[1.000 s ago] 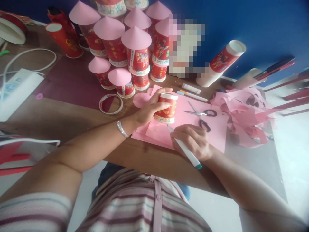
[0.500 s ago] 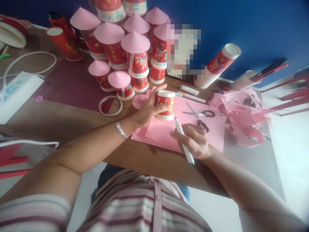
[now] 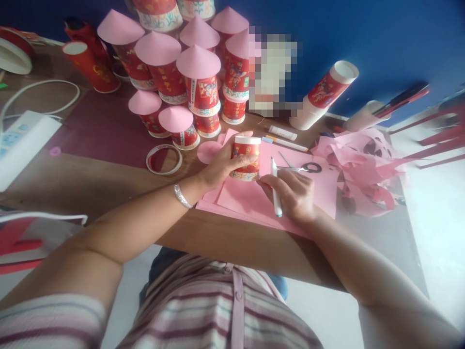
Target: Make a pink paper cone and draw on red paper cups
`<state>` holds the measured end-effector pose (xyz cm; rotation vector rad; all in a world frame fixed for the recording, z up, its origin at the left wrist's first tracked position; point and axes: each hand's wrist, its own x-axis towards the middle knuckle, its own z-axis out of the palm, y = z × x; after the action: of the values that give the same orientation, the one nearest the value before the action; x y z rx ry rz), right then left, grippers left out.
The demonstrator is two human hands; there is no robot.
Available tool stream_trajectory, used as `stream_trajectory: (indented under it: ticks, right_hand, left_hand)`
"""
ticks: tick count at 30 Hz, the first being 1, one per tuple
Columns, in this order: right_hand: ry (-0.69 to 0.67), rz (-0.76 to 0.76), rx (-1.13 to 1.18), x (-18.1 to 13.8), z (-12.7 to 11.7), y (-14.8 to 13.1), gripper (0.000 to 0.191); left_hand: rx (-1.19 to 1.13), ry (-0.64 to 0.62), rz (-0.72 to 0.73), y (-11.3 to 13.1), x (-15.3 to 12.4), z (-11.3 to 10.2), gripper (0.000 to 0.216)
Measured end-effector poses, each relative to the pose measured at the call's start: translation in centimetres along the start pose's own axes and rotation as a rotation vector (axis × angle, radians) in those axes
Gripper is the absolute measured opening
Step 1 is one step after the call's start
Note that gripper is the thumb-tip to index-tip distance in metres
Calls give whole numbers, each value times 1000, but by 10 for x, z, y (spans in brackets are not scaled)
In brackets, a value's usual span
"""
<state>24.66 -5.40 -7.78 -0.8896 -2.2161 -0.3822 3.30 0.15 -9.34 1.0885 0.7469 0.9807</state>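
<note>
My left hand [image 3: 220, 167] grips an upside-down red paper cup [image 3: 247, 157] that stands on a sheet of pink paper [image 3: 250, 198] on the wooden table [image 3: 90, 179]. My right hand [image 3: 292, 194] is closed round a white marker pen [image 3: 275, 186], held upright just to the right of the cup's rim. A pink paper disc [image 3: 209, 151] lies behind my left hand. Scissors with black handles [image 3: 305, 168] lie on the pink paper beyond my right hand.
A cluster of several red cups with pink cone tops [image 3: 181, 82] stands at the back. A tape roll [image 3: 164, 159], a glue stick [image 3: 282, 132], a leaning stack of cups [image 3: 323, 94], pink paper scraps [image 3: 359, 165] and a white power strip [image 3: 22, 145] surround the work.
My right hand has moved up and towards the cup, and the pen has swung from slanting to upright beside the cup's rim. My left hand stays on the cup.
</note>
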Motion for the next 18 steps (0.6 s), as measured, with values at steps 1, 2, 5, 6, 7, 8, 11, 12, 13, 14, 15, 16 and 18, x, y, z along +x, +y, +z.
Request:
stream_trajectory:
  ticks: [1,2,5,6,7,8,11,12,13,14,15,16,18]
  right_hand:
    - [-5,-15,-16,0,0,0,5]
    - [-5,-31,-30,0,0,0,6]
    - [18,-60,-57,2,0,0,11]
    - [29,-62,-66,3,0,0,13]
    - [38,-61,-77,4,0,0,15]
    - [43,-59,-87,5,0,1,16]
    - [49,-57,-100,7,-1,2,15]
    - [52,-57,-98,8,-2,2,14]
    - [57,-59,-95,7,-2,2,13]
    - [63,-61,-93,7,-2,3,12]
    - [68,-63,-91,6,-3,3,12]
    - [73,-63,-91,5,-3,3,11]
    - [74,-60,-92,4,-3,4,10]
  left_hand:
    - [-4,-7,-1,1,0,1,72]
    - [-19,-13,-2,2,-1,2,68]
    - [-85,-46,-10,4,1,6,54]
    - [-99,-57,-14,4,2,7,53]
    - [-105,-71,-17,3,2,7,54]
    - [-105,-86,-18,3,3,7,57]
    - [-74,-160,6,4,1,5,56]
    - [-53,-186,17,6,0,4,53]
    - [-27,-212,27,8,-2,3,55]
    - [10,-230,21,10,-3,3,57]
    - [42,-244,17,13,-4,2,59]
    - [69,-262,12,15,-5,2,60]
    - [100,-303,0,18,-5,2,59]
